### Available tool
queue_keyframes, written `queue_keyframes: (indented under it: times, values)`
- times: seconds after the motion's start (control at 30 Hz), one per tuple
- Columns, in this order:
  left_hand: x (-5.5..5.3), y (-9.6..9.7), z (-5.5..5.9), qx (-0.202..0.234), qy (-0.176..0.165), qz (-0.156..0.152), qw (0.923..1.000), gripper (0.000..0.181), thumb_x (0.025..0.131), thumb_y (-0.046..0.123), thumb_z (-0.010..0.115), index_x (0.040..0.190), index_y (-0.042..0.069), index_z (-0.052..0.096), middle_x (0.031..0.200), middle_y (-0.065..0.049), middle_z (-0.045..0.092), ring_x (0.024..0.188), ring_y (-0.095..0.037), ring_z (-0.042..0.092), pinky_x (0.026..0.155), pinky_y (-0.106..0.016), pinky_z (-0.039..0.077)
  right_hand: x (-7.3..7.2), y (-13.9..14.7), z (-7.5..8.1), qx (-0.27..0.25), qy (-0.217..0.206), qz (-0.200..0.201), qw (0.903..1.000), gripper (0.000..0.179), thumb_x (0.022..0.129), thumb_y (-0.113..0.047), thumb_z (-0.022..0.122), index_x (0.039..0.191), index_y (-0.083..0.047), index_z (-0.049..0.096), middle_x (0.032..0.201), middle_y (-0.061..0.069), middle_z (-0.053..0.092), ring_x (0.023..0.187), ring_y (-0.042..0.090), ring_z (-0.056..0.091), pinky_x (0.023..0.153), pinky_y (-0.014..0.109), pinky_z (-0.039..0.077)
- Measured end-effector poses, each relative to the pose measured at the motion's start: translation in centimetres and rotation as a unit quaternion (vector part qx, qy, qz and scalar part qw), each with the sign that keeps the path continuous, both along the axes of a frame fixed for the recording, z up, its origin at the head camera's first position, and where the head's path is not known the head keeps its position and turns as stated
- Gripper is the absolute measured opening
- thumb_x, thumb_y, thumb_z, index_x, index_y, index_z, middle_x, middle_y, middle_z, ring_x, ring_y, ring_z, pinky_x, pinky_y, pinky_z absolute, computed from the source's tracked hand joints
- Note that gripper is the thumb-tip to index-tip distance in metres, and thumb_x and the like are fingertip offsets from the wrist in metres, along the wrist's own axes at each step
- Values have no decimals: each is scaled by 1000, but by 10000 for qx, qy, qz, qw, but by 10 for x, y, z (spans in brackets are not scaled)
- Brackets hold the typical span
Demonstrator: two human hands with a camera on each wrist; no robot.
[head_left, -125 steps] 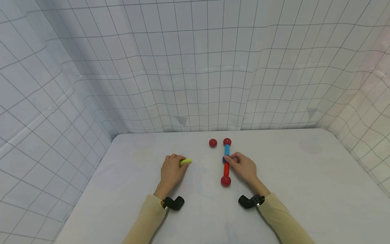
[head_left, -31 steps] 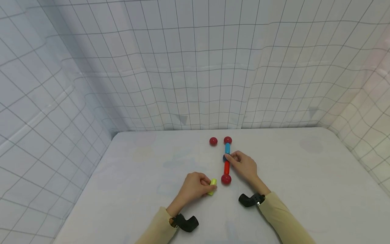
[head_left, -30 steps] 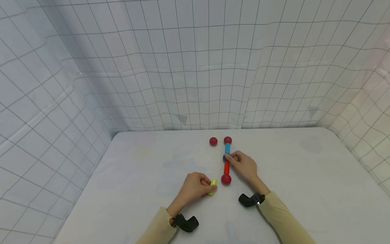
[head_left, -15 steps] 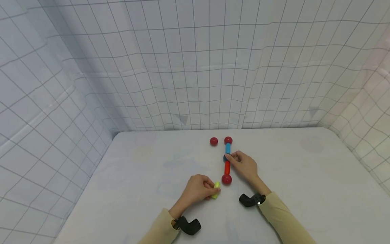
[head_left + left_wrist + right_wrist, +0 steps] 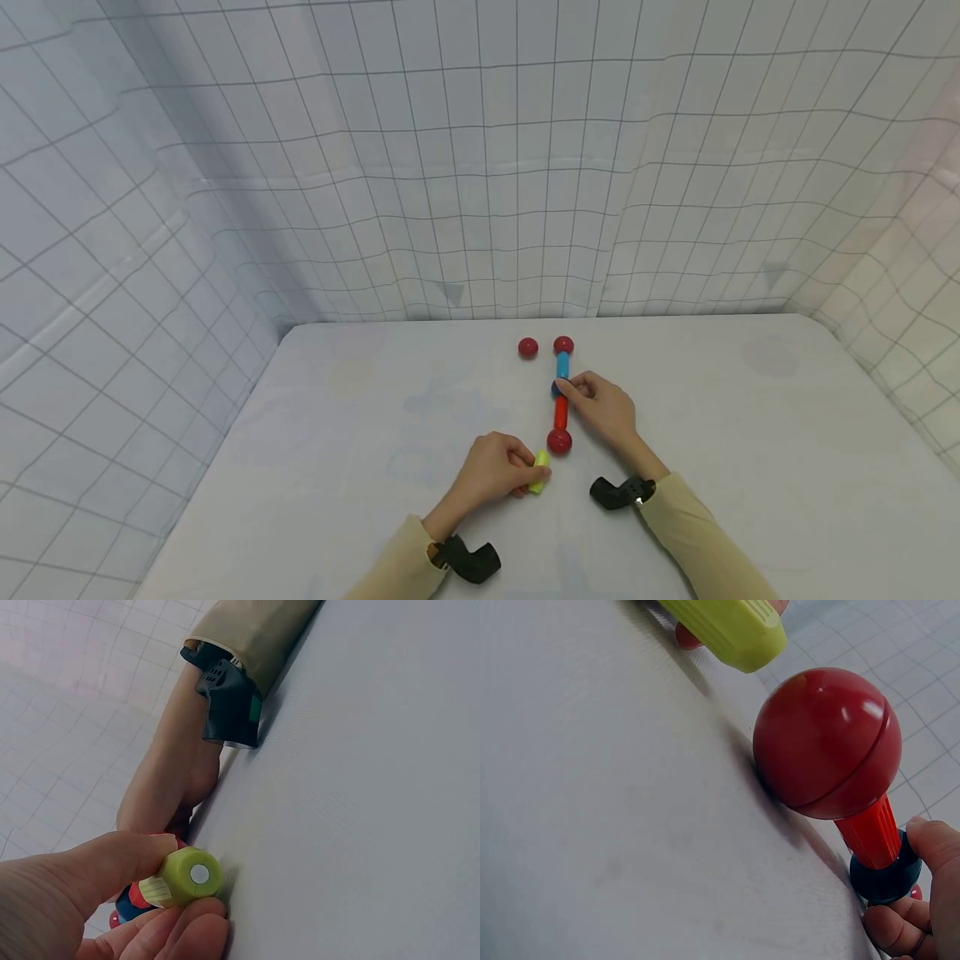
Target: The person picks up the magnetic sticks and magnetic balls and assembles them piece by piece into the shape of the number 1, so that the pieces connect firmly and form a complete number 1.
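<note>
My left hand point(image 5: 491, 471) pinches a lime-green toy building rod point(image 5: 542, 461) between thumb and fingers; the left wrist view shows a pale disc in the rod's end point(image 5: 199, 874). Its far end points at the near red ball point(image 5: 559, 441), a small gap apart in the right wrist view. That ball ends a straight chain lying on the table: red rod point(image 5: 561, 412), dark blue ball point(image 5: 556, 389), light blue rod point(image 5: 563, 365), far red ball point(image 5: 563, 345). My right hand point(image 5: 603, 410) pinches the dark blue ball, partly covering it.
A loose red ball point(image 5: 528, 347) lies left of the chain's far end. The white table point(image 5: 337, 433) ends at a hanging grid-patterned sheet point(image 5: 480, 183), which also rises on both sides. A black camera point(image 5: 471, 560) sits on my left wrist, another black camera point(image 5: 618, 493) on my right.
My left hand has carried the lime-green rod rightward and nearer to me, turning it toward the chain's near ball. Over the last second it shifted slightly right. My right hand stays at the blue ball.
</note>
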State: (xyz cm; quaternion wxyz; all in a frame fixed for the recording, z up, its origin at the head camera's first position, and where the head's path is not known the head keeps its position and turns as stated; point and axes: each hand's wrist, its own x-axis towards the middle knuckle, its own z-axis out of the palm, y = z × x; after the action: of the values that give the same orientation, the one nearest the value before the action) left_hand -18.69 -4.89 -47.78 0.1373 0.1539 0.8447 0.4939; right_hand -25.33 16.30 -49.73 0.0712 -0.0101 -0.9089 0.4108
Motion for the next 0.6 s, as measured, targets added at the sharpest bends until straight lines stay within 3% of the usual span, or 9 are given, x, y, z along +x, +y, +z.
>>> queue_keyframes:
  times: [0.23,0.6]
  values:
    - [2,3,2,106,-183,33,9998,20,76,22,80,77,7,67,57,3,61,45,-12,60,44,-24,46,-2,0,-1,54,18,5,10000,42,87,-53,60,95,-13,67,66,-3,53,62,16,47,56,30,30]
    - [3,7,-2,195,-157,-5,9997,20,77,24,80,76,9,66,56,5,62,45,-13,60,45,-27,47,-1,0,-3,155,140,2,9998,44,87,-55,59,92,-12,67,65,-3,52,62,15,47,56,30,30]
